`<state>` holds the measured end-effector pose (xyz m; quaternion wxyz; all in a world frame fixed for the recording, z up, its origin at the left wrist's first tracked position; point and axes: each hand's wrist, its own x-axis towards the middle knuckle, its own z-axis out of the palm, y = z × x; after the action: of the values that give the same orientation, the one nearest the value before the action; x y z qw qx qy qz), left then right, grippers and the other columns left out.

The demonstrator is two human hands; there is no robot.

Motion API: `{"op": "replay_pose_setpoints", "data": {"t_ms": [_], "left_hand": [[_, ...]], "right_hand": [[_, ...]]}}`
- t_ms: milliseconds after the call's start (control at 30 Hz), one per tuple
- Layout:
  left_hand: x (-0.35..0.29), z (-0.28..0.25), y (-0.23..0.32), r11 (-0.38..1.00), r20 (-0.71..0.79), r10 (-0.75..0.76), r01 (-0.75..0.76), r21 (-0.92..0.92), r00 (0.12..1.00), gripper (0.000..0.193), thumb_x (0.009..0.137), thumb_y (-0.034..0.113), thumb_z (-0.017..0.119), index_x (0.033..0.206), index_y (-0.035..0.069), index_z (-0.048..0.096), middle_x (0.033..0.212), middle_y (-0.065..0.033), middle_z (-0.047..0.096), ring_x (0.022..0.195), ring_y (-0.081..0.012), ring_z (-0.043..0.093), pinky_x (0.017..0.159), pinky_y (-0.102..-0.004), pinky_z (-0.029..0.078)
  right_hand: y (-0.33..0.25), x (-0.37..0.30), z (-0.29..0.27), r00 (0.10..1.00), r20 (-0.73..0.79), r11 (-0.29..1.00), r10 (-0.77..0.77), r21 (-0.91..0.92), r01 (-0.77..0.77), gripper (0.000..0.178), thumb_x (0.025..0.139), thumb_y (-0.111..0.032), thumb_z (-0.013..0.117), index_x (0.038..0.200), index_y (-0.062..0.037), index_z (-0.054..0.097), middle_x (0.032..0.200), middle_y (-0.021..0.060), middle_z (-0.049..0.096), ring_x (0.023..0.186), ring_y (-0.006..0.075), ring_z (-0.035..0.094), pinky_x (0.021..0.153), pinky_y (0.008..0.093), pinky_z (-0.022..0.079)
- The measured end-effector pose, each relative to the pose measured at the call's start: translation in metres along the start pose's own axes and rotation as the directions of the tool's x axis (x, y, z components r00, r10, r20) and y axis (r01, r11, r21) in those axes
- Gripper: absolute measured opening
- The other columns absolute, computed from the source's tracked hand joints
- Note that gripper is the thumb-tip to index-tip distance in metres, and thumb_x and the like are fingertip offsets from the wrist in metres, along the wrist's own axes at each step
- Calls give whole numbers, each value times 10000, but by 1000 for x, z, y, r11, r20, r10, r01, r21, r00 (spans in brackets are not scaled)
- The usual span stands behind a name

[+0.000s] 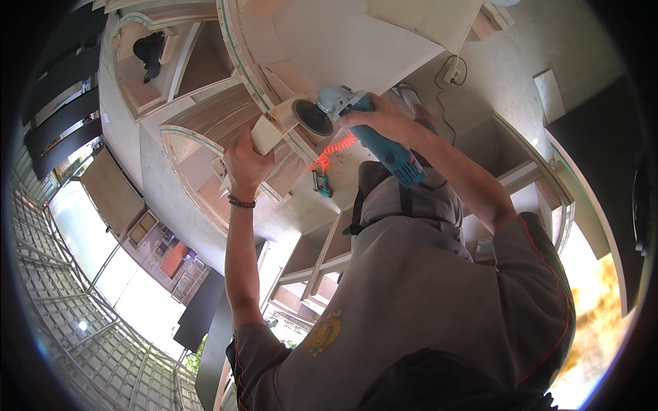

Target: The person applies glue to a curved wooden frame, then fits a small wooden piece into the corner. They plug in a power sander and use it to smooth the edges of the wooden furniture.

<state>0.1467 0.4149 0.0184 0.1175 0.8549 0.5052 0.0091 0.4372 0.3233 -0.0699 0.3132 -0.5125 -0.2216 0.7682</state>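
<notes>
My right hand [384, 125] is wrapped round the body of a teal angle grinder [385, 147] with a grey metal head. Its dark round disc [313, 118] faces a small pale wood block [266, 135], close to the block's right end; whether they touch I cannot tell. My left hand [247, 163] grips the block by its left side, fingers closed round it. Beneath the block and disc runs the curved plywood edge [241, 60] of a cabinet frame, with a green line along it.
A teal air nailer [322, 183] with a coiled orange hose [337, 149] lies below the grinder. Curved cabinet frames [199, 147] stand on the left, and open shelving [528, 171] is on the right. A cord [439, 92] trails over the floor from a socket block [453, 70].
</notes>
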Motion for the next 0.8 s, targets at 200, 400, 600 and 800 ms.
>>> {"op": "replay_pose_setpoints", "data": {"t_ms": [200,400,600,800], "left_hand": [[-2,-1,-3,999,33,-31,30,26,999,398,688,89,798,1056,74,646,808,-208,702,788,-429,710,658,-464,575],[0,0,-2,1000,18,-4,4,0,1000,419,690,92,801,1080,74,649,829,-207,714,798,-422,717,660,-462,583],[-1,4,-6,999,12,-1,1,39,1000,459,693,98,806,1123,69,647,837,-209,722,807,-421,723,671,-461,590],[1,-2,1,1000,20,-11,11,-3,1000,435,700,102,805,1106,68,654,825,-211,719,802,-426,721,668,-463,586]], "right_hand": [[14,14,-4,996,41,996,73,38,-75,741,770,-450,783,1314,23,607,1100,145,662,977,231,636,832,350,517],[16,13,-2,996,46,996,71,48,-74,801,758,-466,792,1341,38,576,1141,159,654,997,245,642,844,354,525],[-12,-8,9,999,30,998,-45,-34,46,852,754,-461,811,1362,66,530,1172,183,642,1043,258,648,873,350,530],[-11,-6,8,998,25,998,-56,-20,57,850,759,-481,807,1359,58,539,1158,176,646,1043,255,647,889,343,518]]}}
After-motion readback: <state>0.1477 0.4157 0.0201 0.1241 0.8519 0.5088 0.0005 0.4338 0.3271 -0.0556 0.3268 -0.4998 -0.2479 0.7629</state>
